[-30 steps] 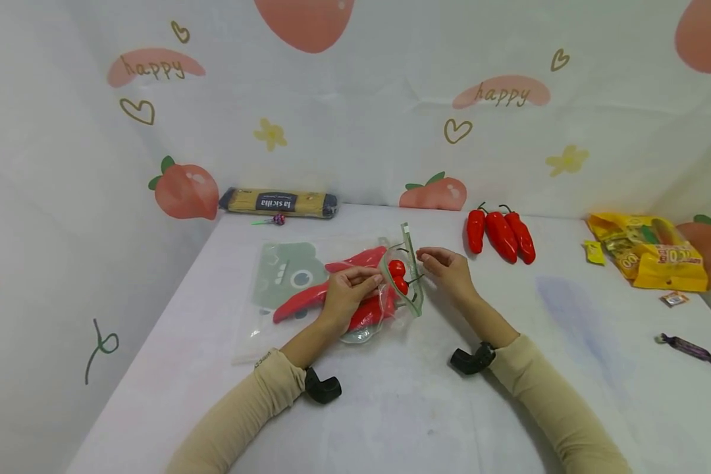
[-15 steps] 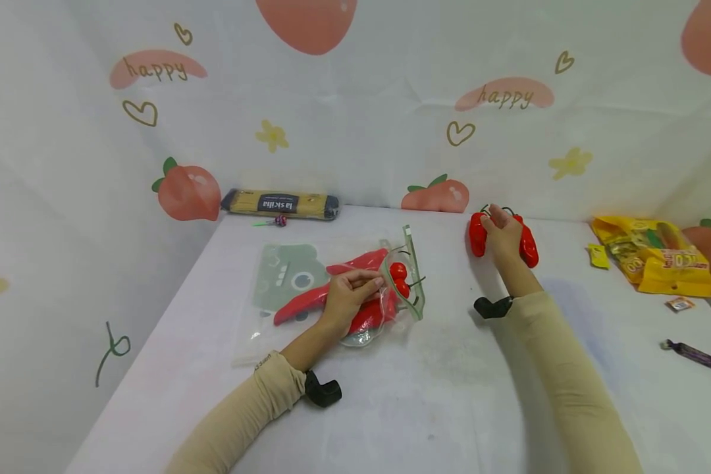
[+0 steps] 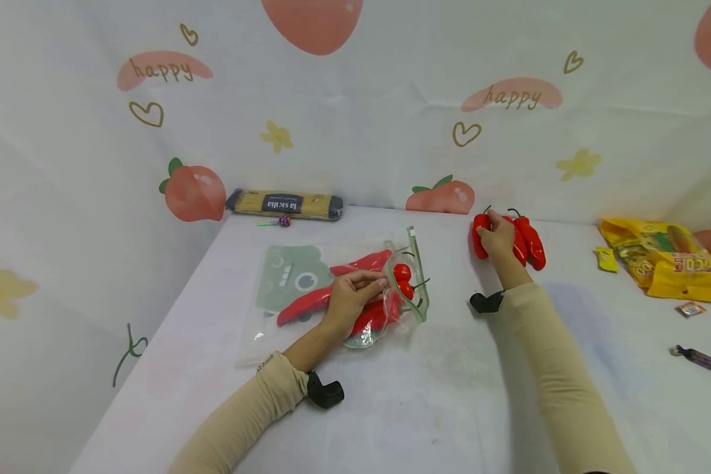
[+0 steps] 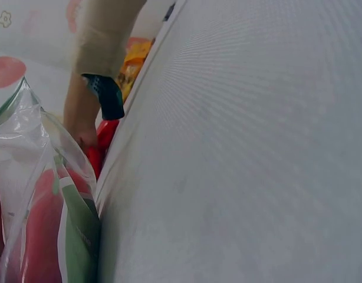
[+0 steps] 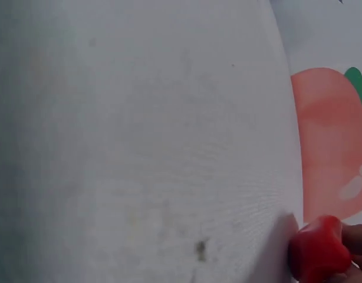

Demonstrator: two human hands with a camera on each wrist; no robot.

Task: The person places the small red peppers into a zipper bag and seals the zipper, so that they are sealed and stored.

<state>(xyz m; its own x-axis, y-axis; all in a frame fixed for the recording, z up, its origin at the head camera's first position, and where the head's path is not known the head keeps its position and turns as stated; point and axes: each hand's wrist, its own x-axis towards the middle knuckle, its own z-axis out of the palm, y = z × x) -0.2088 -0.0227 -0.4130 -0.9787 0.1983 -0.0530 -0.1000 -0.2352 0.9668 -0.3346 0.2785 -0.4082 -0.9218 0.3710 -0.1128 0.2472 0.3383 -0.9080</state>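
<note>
A clear zip bag (image 3: 251, 342) with a green printed panel lies left of centre on the table, red peppers (image 3: 305, 305) inside it. My left hand (image 3: 352, 303) pinches the bag near its mouth, which gapes to the right. Two small round red fruits (image 3: 402, 271) with dark stems show in that mouth. Farther back on the right, my right hand (image 3: 499, 240) grips the leftmost loose red pepper (image 3: 479, 237) by its upper part. In the right wrist view that pepper (image 5: 319, 250) has fingers (image 5: 356, 239) against it. More red peppers (image 3: 530, 243) lie beside it, partly hidden by the hand.
A pasta pack (image 3: 287, 204) lies at the back left, with a lollipop (image 3: 283, 222) before it. At the right are a yellow candy bag (image 3: 681, 276), small wrapped sweets (image 3: 606, 259) and a purple wrapped stick (image 3: 702, 360). A printed curtain (image 3: 373, 118) hangs behind the table.
My right hand has left the bag's mouth, moved right and back to the loose peppers, and taken hold of the leftmost one. The left hand stays at the bag.
</note>
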